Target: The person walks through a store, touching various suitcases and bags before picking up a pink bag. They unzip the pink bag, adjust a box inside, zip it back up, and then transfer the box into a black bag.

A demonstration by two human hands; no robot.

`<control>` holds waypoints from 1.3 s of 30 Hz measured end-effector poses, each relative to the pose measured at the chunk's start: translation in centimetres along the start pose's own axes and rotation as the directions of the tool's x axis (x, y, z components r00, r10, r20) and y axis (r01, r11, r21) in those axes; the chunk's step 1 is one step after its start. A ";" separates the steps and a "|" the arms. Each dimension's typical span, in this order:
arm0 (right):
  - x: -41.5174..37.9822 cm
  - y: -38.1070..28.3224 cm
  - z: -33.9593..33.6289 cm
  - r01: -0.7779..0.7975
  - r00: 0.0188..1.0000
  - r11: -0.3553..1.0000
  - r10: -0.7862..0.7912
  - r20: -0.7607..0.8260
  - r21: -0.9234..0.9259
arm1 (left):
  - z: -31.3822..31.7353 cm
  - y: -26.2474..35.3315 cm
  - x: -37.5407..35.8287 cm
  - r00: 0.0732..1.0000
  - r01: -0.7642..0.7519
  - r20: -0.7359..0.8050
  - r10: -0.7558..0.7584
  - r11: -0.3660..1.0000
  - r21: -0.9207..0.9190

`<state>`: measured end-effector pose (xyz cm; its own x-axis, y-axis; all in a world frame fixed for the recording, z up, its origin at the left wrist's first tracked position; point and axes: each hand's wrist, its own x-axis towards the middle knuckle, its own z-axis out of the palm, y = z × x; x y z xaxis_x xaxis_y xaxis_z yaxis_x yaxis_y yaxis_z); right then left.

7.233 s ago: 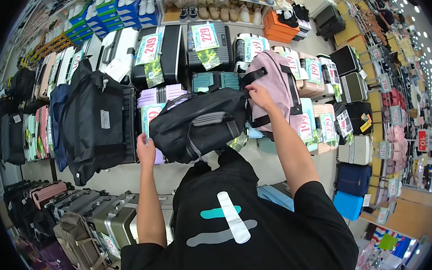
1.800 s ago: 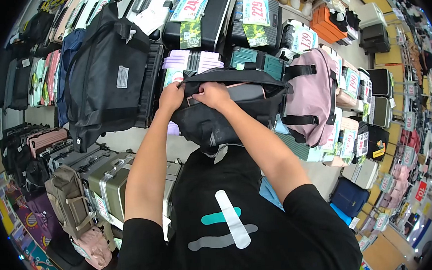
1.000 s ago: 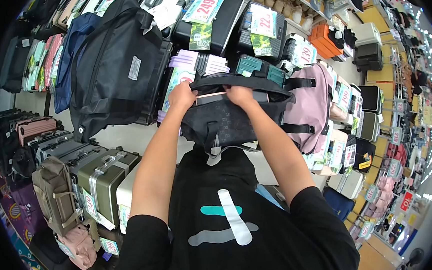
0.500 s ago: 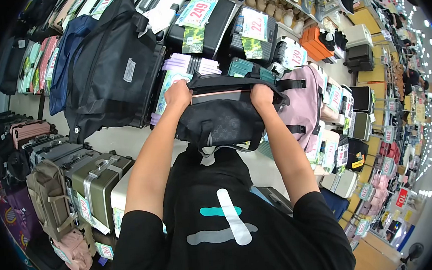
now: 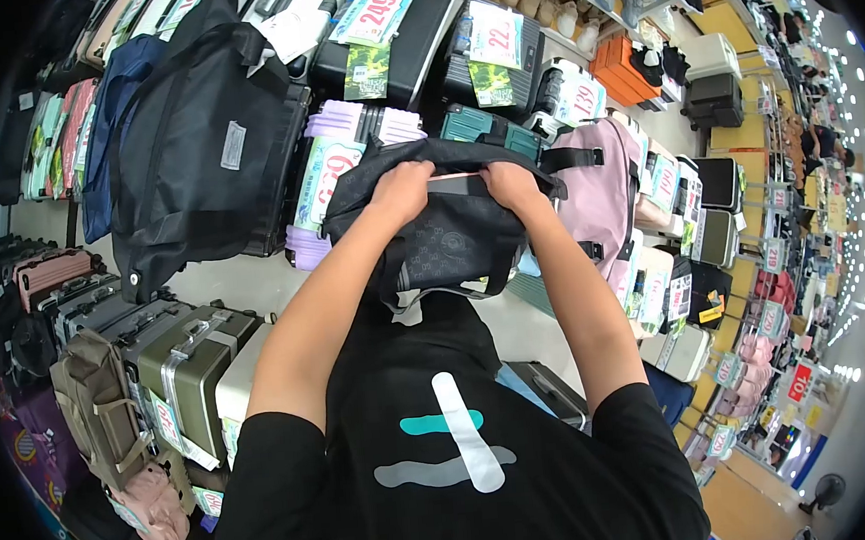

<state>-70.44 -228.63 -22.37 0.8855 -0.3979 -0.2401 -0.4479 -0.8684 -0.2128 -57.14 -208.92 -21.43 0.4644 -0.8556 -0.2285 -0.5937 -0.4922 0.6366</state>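
Observation:
A black travel bag (image 5: 443, 247) with a faint printed pattern sits in front of my body, its top opening facing up. My left hand (image 5: 404, 193) is closed around the near edge of that opening. On the other side, my right hand (image 5: 513, 182) grips the same edge near the bag's corner. Between the hands a thin pinkish strip and part of the interior show. The bag's dark far flap bulges up behind my fingers. To the right, a pink bag (image 5: 595, 190) with black straps stands right beside it.
A large black bag (image 5: 206, 150) stands at left. Behind are a lilac suitcase (image 5: 335, 121), a teal suitcase (image 5: 488, 131) and black suitcases (image 5: 399, 47) with price tags. An olive suitcase (image 5: 198, 362) is at lower left. Shoe shelves (image 5: 626, 18) line the back.
My hands have come closer together along the bag's edge, the left one moving right. The bag's opening has narrowed and its far flap bunches up. The view has shifted slightly.

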 end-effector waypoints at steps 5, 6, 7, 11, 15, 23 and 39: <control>0.1 0.1 -1.2 0.065 0.986 0.993 -0.079 0.148 0.099 | 1.6 -1.0 1.3 0.996 -0.074 -0.041 0.083 0.981 0.182; 0.1 0.1 -1.1 0.072 0.985 0.992 -0.087 0.147 0.105 | 1.7 -0.7 1.4 0.998 -0.031 -0.051 0.042 0.977 0.209; 0.2 0.2 -1.0 0.070 0.986 0.992 -0.085 0.146 0.106 | 1.8 -0.5 1.4 0.998 -0.033 -0.050 0.045 0.977 0.210; 0.1 0.5 -0.9 0.011 0.987 0.988 -0.035 0.156 0.152 | 2.1 0.2 1.4 0.995 -0.024 -0.082 0.049 0.960 0.277; 0.1 0.3 -1.0 -0.013 0.986 0.986 -0.015 0.166 0.169 | 2.4 0.2 1.7 0.998 0.032 -0.064 -0.008 0.921 0.388; -0.2 0.1 -1.4 -0.011 0.985 0.985 -0.020 0.170 0.174 | 3.3 0.1 2.3 0.992 0.125 -0.034 -0.121 0.927 0.355; -0.5 -0.7 -1.3 -0.036 0.993 0.985 0.017 0.115 0.171 | 1.3 0.2 5.9 0.789 0.406 0.460 -0.407 0.908 0.107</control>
<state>-70.36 -228.21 -20.85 0.8578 -0.3759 -0.3506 -0.4944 -0.7900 -0.3625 -55.42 -214.27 -23.62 0.3057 -0.5485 -0.7782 -0.4207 -0.8111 0.4065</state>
